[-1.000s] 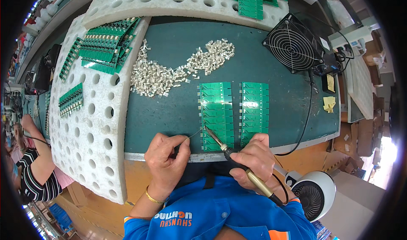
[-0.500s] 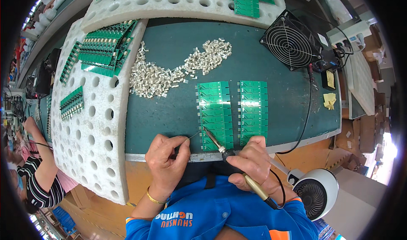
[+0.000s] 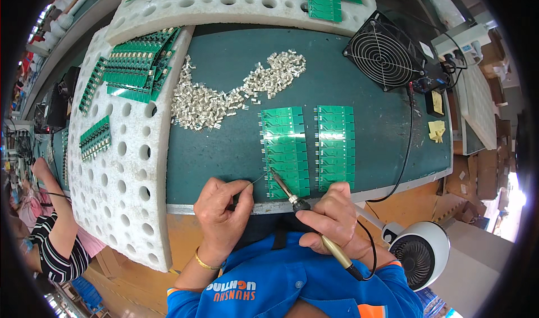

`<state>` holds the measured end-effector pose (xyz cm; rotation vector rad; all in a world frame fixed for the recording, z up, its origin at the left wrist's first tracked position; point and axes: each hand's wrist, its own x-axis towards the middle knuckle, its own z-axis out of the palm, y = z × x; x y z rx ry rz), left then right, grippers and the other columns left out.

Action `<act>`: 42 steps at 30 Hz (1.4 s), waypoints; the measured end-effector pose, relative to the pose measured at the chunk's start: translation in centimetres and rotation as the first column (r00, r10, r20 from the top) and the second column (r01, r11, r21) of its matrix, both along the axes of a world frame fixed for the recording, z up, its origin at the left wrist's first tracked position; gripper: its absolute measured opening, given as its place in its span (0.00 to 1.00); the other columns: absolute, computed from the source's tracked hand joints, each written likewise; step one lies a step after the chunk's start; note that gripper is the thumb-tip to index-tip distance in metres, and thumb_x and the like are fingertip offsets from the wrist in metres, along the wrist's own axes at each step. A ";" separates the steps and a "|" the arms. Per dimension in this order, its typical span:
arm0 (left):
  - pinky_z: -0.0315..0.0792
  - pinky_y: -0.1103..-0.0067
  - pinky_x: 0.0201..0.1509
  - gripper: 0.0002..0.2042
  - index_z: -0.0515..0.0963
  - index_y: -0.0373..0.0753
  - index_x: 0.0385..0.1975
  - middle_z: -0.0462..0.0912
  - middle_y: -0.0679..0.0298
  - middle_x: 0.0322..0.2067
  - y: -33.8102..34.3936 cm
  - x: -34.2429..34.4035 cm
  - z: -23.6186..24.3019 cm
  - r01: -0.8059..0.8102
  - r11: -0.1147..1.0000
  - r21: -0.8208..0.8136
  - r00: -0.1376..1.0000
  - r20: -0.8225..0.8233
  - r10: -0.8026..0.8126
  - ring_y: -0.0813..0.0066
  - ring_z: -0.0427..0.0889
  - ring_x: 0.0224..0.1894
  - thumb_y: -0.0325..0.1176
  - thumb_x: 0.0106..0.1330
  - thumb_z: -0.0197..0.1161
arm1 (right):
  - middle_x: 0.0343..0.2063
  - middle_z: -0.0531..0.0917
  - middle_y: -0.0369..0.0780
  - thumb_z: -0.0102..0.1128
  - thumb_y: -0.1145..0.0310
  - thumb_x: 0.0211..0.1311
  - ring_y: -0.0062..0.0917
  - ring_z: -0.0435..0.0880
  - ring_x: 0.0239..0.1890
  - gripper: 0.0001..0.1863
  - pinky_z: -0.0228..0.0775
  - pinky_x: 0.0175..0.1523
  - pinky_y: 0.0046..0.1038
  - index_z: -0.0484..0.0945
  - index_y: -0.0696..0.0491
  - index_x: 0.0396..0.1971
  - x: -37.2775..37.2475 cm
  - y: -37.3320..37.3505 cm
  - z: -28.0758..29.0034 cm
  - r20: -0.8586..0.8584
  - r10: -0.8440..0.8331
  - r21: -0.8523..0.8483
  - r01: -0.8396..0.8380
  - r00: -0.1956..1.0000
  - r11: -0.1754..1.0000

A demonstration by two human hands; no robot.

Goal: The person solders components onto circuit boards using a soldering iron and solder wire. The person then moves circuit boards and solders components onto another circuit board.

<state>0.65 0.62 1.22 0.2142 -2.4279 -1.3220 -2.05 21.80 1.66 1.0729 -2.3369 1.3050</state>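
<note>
My right hand (image 3: 331,219) grips a soldering iron (image 3: 337,251) with a gold-coloured handle and a black collar. Its tip touches the left edge of a green circuit board panel (image 3: 284,144), low down along a row of pins. Between thumb and forefinger, my left hand (image 3: 223,211) pinches a thin solder wire (image 3: 259,178) whose far end reaches toward the iron's tip. Beside this panel, on its right, lies a second green panel (image 3: 335,144) with similar pins on its left edge. Whether solder is melting at the tip is too small to tell.
Small white connectors (image 3: 216,101) lie heaped beyond the panels. White perforated foam boards (image 3: 120,177) carry more green boards at the left and far side. A black fan (image 3: 384,54) stands at the far right, a white fan (image 3: 418,256) near my right arm. Another person's arm (image 3: 59,205) shows at far left.
Both hands stay almost where they were. The iron's tip remains at nearly the same spot on the panel edge, its handle shifted very slightly left.
</note>
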 end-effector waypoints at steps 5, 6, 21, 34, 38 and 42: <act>0.56 0.82 0.22 0.06 0.85 0.36 0.28 0.73 0.69 0.19 0.0 0.0 -0.1 0.014 1.000 -0.002 1.000 -0.013 -0.014 0.82 0.65 0.20 0.19 0.52 0.71 | 0.21 0.70 0.31 0.59 0.41 0.64 0.25 0.70 0.22 0.24 0.60 0.36 0.33 0.80 0.49 0.43 0.4 0.1 -0.1 -0.006 0.009 0.049 -0.009 1.000 0.999; 0.56 0.82 0.22 0.06 0.85 0.36 0.28 0.73 0.69 0.19 0.0 0.0 -0.2 0.015 1.000 -0.002 1.000 -0.014 -0.015 0.82 0.65 0.20 0.19 0.52 0.71 | 0.21 0.70 0.31 0.59 0.41 0.64 0.25 0.70 0.22 0.24 0.60 0.36 0.33 0.80 0.49 0.43 0.5 0.1 -0.1 -0.006 0.009 0.049 -0.008 1.000 0.999; 0.58 0.82 0.22 0.06 0.85 0.36 0.28 0.76 0.68 0.20 0.0 0.1 -0.3 0.015 1.000 -0.016 1.000 -0.012 -0.015 0.82 0.66 0.21 0.19 0.52 0.71 | 0.19 0.73 0.30 0.65 0.43 0.59 0.24 0.71 0.21 0.24 0.59 0.35 0.31 0.82 0.50 0.38 0.7 -0.2 0.4 -0.058 0.004 0.071 0.000 0.998 0.997; 0.53 0.83 0.22 0.05 0.84 0.36 0.27 0.70 0.70 0.19 -0.2 0.0 -0.4 -0.011 1.000 -0.002 0.998 -0.060 0.011 0.85 0.61 0.19 0.19 0.53 0.71 | 0.20 0.74 0.32 0.66 0.49 0.60 0.25 0.73 0.22 0.20 0.60 0.36 0.31 0.82 0.51 0.37 0.2 0.3 0.7 -0.025 -0.021 0.042 0.022 0.999 0.999; 0.53 0.83 0.22 0.04 0.84 0.35 0.27 0.70 0.70 0.19 0.0 -0.1 -0.5 -0.026 1.000 0.008 0.999 -0.048 0.026 0.85 0.61 0.19 0.19 0.53 0.71 | 0.21 0.77 0.34 0.68 0.53 0.60 0.26 0.75 0.23 0.17 0.61 0.37 0.31 0.82 0.53 0.37 -0.1 0.2 0.6 0.019 -0.025 0.008 0.025 0.999 1.000; 0.53 0.83 0.22 0.05 0.84 0.35 0.27 0.70 0.70 0.19 0.1 -0.4 -0.3 -0.006 1.000 -0.007 0.999 -0.050 0.006 0.85 0.61 0.19 0.19 0.53 0.71 | 0.20 0.77 0.34 0.68 0.55 0.60 0.27 0.75 0.23 0.16 0.62 0.37 0.32 0.82 0.54 0.36 -0.3 0.1 0.6 0.022 -0.025 -0.006 0.025 0.999 1.000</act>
